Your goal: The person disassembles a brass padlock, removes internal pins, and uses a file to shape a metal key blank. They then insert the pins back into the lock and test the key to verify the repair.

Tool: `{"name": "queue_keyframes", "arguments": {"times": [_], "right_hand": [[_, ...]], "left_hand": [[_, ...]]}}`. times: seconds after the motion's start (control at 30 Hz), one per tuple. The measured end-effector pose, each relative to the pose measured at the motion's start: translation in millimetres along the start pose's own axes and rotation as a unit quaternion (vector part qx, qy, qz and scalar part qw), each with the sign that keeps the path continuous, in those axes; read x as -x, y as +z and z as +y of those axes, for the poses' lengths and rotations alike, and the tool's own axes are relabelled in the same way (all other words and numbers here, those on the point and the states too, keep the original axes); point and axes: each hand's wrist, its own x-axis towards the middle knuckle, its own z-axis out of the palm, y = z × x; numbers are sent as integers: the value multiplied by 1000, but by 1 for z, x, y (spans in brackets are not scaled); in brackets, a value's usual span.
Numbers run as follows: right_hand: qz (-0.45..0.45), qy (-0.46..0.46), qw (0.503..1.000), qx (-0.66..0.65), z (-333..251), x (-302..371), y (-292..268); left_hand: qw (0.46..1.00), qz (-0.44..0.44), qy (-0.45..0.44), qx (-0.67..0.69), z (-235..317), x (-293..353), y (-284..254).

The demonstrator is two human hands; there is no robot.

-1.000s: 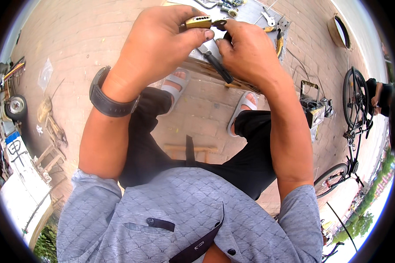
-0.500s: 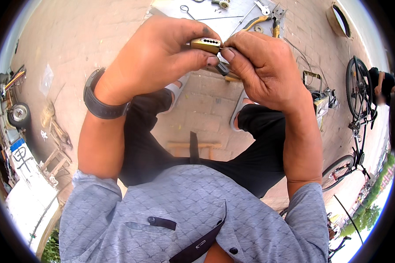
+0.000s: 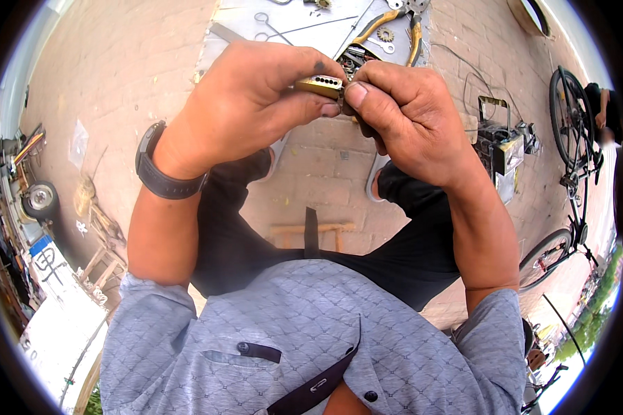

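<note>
My left hand (image 3: 246,104) grips a small brass lock cylinder (image 3: 320,86) between thumb and fingers, held up in front of me. My right hand (image 3: 401,117) pinches a small dark metal piece (image 3: 346,104) right against the cylinder's end; the piece is mostly hidden by my thumb and fingers. A dark watch (image 3: 158,176) sits on my left wrist. Both hands meet above my knees.
A pale sheet (image 3: 284,28) on the brick paving ahead carries pliers with yellow handles (image 3: 377,24), scissors and small metal parts. A small metal box with a handle (image 3: 500,142) stands at right, a bicycle (image 3: 571,149) beyond it. Another person stands at far right. Clutter lines the left edge.
Both hands have come closer to the camera and lower in view, still joined on the brass cylinder. The right fingers have shifted their pinch at the cylinder's end.
</note>
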Motion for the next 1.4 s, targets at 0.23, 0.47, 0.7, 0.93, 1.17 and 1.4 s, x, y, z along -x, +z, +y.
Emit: {"name": "queue_keyframes", "arguments": {"times": [0.23,0.47,0.7,0.93,1.17,1.4], "right_hand": [[-1,41,999,-7,-2,0,0],[-4,62,998,-29,2,-1,5],[-6,88,995,-42,2,-7,9],[-2,124,989,-86,1,-15,13],[-6,102,994,-42,10,-30,6],[11,65,997,37,27,-63,-3]], "left_hand": [[1000,-6,-23,3,1,-2,-1],[999,-10,-44,28,0,1,-2],[999,7,-38,13,-4,3,-4],[999,32,-24,-16,-8,5,-4],[979,20,-167,115,-9,-3,-8],[966,73,-219,119,-37,-22,-21]]}}
